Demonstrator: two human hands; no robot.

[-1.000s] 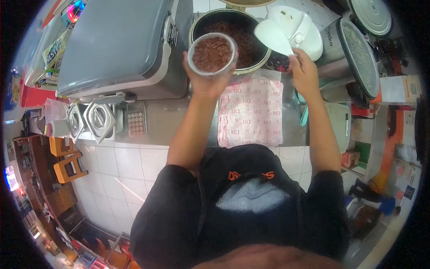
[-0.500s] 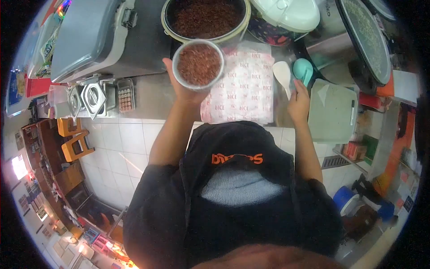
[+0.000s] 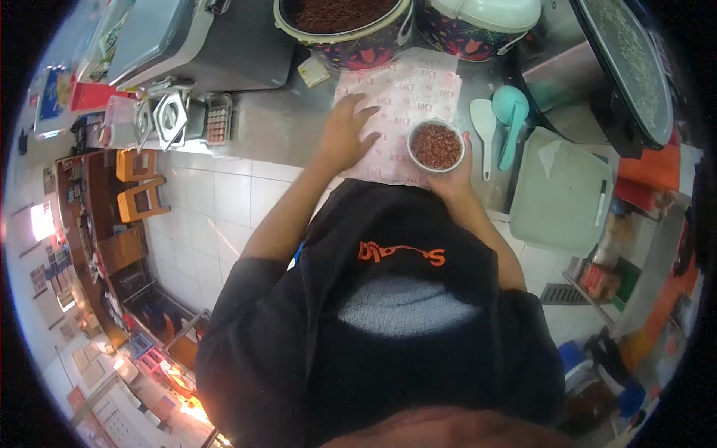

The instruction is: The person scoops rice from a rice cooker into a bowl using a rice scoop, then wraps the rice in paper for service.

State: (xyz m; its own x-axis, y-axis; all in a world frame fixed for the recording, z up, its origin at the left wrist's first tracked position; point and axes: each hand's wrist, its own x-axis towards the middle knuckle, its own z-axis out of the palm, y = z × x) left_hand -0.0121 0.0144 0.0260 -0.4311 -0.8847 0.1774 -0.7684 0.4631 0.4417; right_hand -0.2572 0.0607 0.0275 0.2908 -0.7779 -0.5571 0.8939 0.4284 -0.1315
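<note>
My right hand (image 3: 457, 181) is wrapped round a round white bowl (image 3: 411, 153) filled with reddish-brown grains (image 3: 436, 145) that look like cooked rice. It holds the bowl over the right part of a stack of printed wrapping paper (image 3: 396, 97). At the stack's left side, my left hand (image 3: 348, 134) holds nothing, with its fingers spread over the paper. A white rice paddle (image 3: 485, 123) and a teal ladle (image 3: 511, 112) lie on the counter right of my right hand. Beyond the paper stands a flower-patterned pot (image 3: 366, 56), uncovered, with similar dark grains inside.
A second flowered pot (image 3: 463, 41) has a white lid. At right are a grey-green board (image 3: 556, 194) and a large container under a clear lid (image 3: 627, 67). To the left sit a grey cooler box (image 3: 202, 56), metal containers (image 3: 172, 123) and a clear box (image 3: 218, 123).
The bowl has passed from my left hand to my right and come down over the paper. My right hand has left the paddle and ladle, which now lie on the counter.
</note>
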